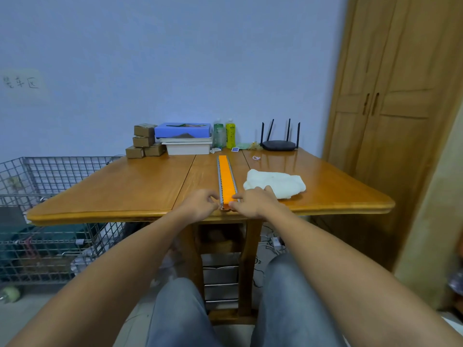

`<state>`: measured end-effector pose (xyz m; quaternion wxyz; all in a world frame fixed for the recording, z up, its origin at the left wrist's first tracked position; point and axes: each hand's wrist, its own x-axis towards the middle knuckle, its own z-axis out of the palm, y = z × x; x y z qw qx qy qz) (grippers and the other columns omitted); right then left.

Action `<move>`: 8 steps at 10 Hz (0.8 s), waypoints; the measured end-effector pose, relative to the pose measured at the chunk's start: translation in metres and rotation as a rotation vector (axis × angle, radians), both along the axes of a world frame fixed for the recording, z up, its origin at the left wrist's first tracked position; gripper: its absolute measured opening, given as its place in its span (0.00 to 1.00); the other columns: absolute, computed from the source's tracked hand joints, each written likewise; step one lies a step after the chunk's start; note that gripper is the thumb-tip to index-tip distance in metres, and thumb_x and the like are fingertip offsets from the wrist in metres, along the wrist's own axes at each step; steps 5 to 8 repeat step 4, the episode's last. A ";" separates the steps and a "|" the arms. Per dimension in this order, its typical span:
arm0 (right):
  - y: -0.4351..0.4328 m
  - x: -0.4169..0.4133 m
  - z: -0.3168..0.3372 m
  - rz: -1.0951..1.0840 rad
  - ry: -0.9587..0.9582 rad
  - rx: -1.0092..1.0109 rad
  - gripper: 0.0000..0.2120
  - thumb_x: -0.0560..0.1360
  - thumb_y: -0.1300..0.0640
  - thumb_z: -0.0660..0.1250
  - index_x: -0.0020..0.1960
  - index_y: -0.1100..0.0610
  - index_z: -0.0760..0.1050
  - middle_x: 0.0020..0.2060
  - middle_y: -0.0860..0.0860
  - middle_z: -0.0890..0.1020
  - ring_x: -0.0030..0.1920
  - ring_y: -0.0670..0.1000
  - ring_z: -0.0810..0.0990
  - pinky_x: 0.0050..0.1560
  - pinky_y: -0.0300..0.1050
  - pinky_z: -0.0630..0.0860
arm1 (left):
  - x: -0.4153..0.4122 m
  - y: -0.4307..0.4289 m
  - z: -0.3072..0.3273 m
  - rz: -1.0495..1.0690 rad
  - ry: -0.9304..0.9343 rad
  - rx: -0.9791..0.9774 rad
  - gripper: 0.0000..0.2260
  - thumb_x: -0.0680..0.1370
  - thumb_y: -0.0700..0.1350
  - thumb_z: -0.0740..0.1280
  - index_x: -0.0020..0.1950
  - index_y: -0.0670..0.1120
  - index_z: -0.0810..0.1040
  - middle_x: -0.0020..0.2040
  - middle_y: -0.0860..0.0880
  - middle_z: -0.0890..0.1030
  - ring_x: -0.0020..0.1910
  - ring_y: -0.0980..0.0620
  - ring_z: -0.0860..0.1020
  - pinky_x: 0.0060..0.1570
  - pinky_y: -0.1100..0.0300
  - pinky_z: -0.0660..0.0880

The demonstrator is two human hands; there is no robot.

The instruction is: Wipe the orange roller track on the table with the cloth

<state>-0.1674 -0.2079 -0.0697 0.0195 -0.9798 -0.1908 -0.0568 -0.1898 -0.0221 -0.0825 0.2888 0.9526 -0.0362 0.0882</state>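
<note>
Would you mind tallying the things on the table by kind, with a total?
Orange roller track: 1
White cloth: 1
Cardboard boxes: 4
Bottles: 2
Router: 1
Blue box: 1
White tray: 1
Total: 11, leaving out the small bits near the router, too small to identify. The left hand and right hand pinch the track's near end.

Dim, bluish light; soft glare on the table (288, 161) far right; wide-angle bending at edges, slight softness
</note>
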 end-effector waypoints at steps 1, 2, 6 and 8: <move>-0.004 0.013 0.018 0.001 -0.070 0.243 0.23 0.79 0.37 0.57 0.47 0.51 0.85 0.42 0.51 0.84 0.46 0.54 0.81 0.44 0.48 0.73 | 0.013 0.005 0.004 0.027 -0.007 0.024 0.13 0.82 0.44 0.65 0.65 0.47 0.80 0.54 0.48 0.82 0.51 0.50 0.79 0.48 0.58 0.75; -0.006 0.032 0.032 -0.026 -0.127 0.336 0.22 0.77 0.41 0.60 0.34 0.55 0.80 0.32 0.52 0.81 0.37 0.55 0.80 0.34 0.44 0.72 | 0.029 0.009 0.010 0.089 -0.046 0.040 0.12 0.82 0.44 0.65 0.63 0.46 0.81 0.56 0.47 0.83 0.52 0.50 0.78 0.47 0.58 0.75; 0.007 0.102 0.047 -0.015 -0.054 0.342 0.19 0.78 0.43 0.57 0.42 0.54 0.80 0.39 0.52 0.81 0.42 0.56 0.79 0.42 0.49 0.79 | 0.075 0.012 0.041 0.195 -0.066 0.073 0.17 0.84 0.54 0.61 0.61 0.44 0.80 0.54 0.47 0.82 0.52 0.49 0.78 0.53 0.51 0.78; 0.007 0.102 0.047 -0.015 -0.054 0.342 0.19 0.78 0.43 0.57 0.42 0.54 0.80 0.39 0.52 0.81 0.42 0.56 0.79 0.42 0.49 0.79 | 0.075 0.012 0.041 0.195 -0.066 0.073 0.17 0.84 0.54 0.61 0.61 0.44 0.80 0.54 0.47 0.82 0.52 0.49 0.78 0.53 0.51 0.78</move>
